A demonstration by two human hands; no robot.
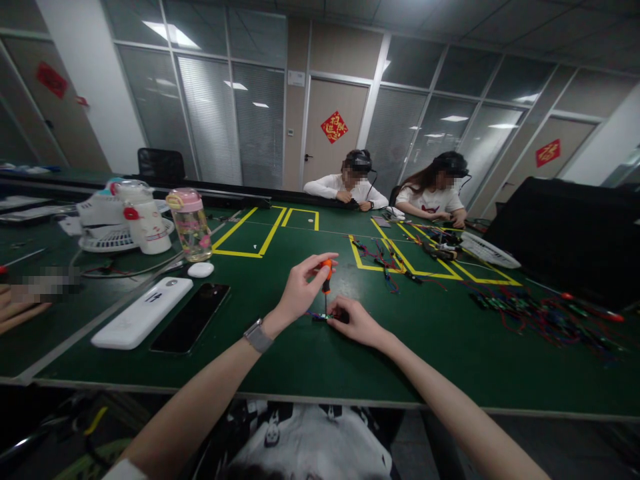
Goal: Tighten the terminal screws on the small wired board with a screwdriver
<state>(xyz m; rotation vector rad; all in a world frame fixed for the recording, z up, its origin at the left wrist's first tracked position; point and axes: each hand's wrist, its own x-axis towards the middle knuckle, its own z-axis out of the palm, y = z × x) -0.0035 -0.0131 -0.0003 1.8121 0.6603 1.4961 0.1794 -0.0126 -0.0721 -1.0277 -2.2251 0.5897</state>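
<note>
My left hand (303, 287), with a watch (258, 335) on its wrist, is closed around the orange and black handle of a screwdriver (327, 283). The screwdriver stands upright, its shaft pointing down to a small green circuit board (323, 318) with thin wires on the green table (295, 370). Pinched at the board's right end is my right hand (356, 321), resting on the table. Its fingers partly cover the board, and the exact spot under the tip is too small to make out.
Wired boards lie in a heap (540, 313) at right and beyond my hands (385, 257). A power bank (145, 313), phone (191, 319), earbud case (201, 269) and bottle (190, 223) stand left. Two people (355, 180) work across the table; another person's hand (20, 307) shows far left.
</note>
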